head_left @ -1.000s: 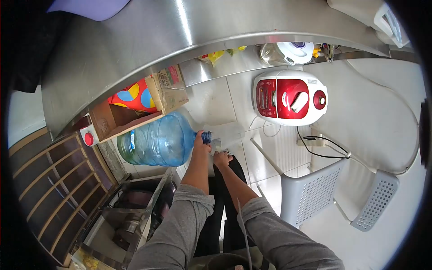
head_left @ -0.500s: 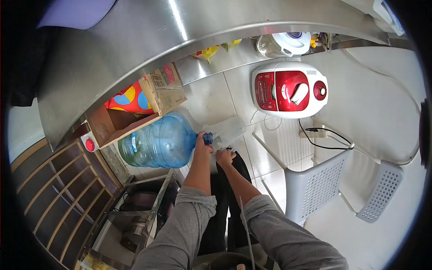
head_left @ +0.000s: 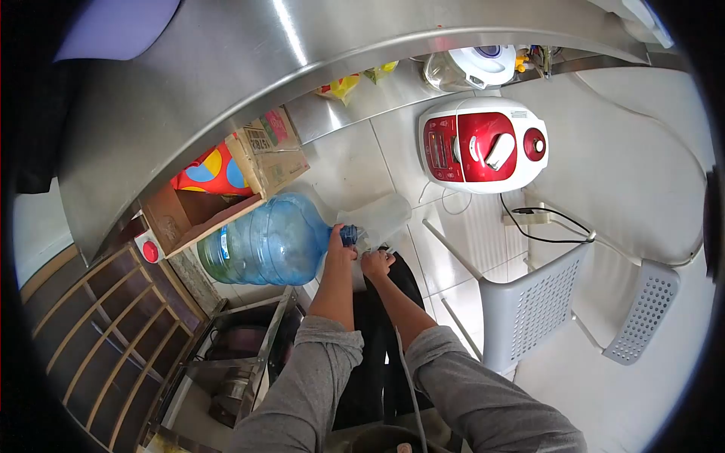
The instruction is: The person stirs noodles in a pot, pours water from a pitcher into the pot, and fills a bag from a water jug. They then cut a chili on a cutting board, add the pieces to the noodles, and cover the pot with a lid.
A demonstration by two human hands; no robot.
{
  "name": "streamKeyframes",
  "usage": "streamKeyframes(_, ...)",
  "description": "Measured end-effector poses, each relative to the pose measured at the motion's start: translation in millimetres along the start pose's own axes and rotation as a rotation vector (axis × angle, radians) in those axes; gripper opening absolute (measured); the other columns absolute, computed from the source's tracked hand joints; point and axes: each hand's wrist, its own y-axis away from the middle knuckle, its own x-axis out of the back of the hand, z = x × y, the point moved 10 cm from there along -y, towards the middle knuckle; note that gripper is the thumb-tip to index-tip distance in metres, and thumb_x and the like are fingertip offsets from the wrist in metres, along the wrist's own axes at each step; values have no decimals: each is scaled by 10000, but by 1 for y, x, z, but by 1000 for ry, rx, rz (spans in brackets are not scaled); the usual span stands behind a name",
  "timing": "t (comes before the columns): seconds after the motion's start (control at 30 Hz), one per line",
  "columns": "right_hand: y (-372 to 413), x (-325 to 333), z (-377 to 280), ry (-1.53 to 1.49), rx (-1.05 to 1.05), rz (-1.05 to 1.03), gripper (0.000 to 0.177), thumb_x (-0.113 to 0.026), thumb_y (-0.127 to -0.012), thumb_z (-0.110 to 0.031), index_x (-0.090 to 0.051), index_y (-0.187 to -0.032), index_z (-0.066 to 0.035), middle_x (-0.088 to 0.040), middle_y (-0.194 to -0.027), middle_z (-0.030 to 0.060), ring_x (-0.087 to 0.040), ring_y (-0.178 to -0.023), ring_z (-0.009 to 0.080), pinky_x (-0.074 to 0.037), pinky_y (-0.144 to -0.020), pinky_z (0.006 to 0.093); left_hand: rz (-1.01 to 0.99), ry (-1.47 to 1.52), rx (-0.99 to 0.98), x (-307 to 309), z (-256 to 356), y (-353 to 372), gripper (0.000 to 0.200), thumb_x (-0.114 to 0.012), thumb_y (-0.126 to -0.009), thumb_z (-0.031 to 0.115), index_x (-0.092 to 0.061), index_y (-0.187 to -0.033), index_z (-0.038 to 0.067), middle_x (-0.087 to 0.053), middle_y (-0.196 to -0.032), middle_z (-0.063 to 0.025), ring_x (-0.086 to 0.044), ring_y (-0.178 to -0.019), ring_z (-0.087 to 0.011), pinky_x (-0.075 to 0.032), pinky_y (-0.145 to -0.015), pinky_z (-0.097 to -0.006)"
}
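The left grip (head_left: 341, 245) was closed around the neck of the big blue bottle (head_left: 281, 240), whose body lay on its side to the left of that grip. The right grip (head_left: 377, 263) was curled against the near side of a clear container (head_left: 383, 216), just beyond it; how firmly it pinched, I cannot tell. The bottle's mouth faced the container's opening.

Left hand (head_left: 342, 244): curled closed, located slightly forward of the right. Right hand (head_left: 377, 263): fingers folded, back upward. Both forearms (head_left: 332, 294) extend forward, converging toward the hands, which sit close together. Gray sleeves (head_left: 306, 374) are rolled to near the elbows.
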Motion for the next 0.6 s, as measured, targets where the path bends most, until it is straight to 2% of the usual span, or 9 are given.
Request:
streamKeyframes(0.1,1,0,2,-41,-22,14,439,-469,-829,-319,-589,-1062,33,-450,-1254,174,-247,-1224,385,-310,-974,477,79,7,15,4,-1,5,374,-740,-557,398,-508,-789,218,-458,-765,36,-399,-713,-140,-277,-694,-347)
streamKeyframes(0.2,2,1,1,-21,-19,-15,445,-473,-831,-328,-585,-1068,32,-440,-1265,176,-255,-1224,377,-316,-973,471,70,11,20,4,0,2,374,-738,-556,403,-507,-784,215,-457,-752,36,-404,-713,-137,-276,-690,-350)
streamKeyframes(0.33,-16,-29,15,14,-23,-22,446,-470,-834,-331,-584,-1074,27,-439,-1269,179,-265,-1223,370,-315,-975,465,88,1,13,5,1,1,372,-740,-550,405,-505,-763,212,-455,-741,41,-399,-706,-133,-274,-683,-351)
streamKeyframes(0.4,-7,-4,3,68,105,322,422,-387,-843,-303,-633,-845,40,-614,-961,190,-481,-1060,311,-224,-942,461,88,-24,30,6,1,-2,388,-746,-541,414,-496,-777,232,-453,-768,49,-412,-706,-128,-284,-654,-352)
streamKeyframes(0.53,-5,-3,5,58,96,331,413,-389,-839,-294,-636,-824,37,-618,-942,199,-491,-1050,307,-219,-943,459,53,-21,-7,3,3,2,355,-738,-550,402,-507,-742,212,-458,-745,42,-392,-704,-135,-271,-672,-358)
streamKeyframes(0.6,-8,-9,5,26,103,263,414,-389,-838,-291,-634,-830,42,-606,-963,223,-496,-1040,308,-214,-948,458,128,-34,38,7,1,5,353,-733,-550,407,-507,-737,212,-453,-737,40,-391,-696,-131,-268,-660,-353)
